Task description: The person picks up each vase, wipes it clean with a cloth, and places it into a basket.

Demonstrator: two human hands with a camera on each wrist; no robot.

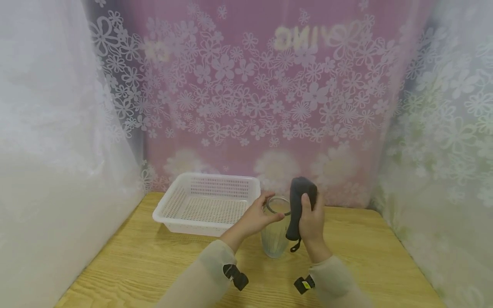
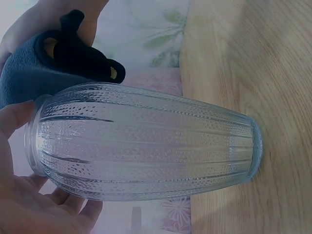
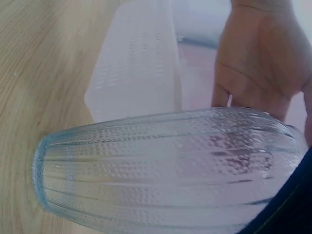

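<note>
A clear ribbed glass vase [image 1: 274,241] stands upright on the wooden table, its round mouth facing up. My left hand [image 1: 254,217] grips it around the neck, thumb on the near side and fingers on the far side; in the left wrist view the fingers [image 2: 90,213] curve along the glass [image 2: 146,141] just below the rim. On the vase's right, my right hand [image 1: 313,226] holds a folded dark blue cloth [image 1: 298,203] with a small hanging loop [image 1: 295,246] at its bottom end. Seen from the right wrist, the cloth [image 3: 287,209] overlaps the mouth end of the vase.
Behind and left of the vase sits a white perforated plastic basket [image 1: 181,226], its right end close to my left hand. The wooden tabletop [image 1: 369,256] extends to both sides. A pink flowered curtain [image 1: 246,107] hangs at the back, with pale sheets at both sides.
</note>
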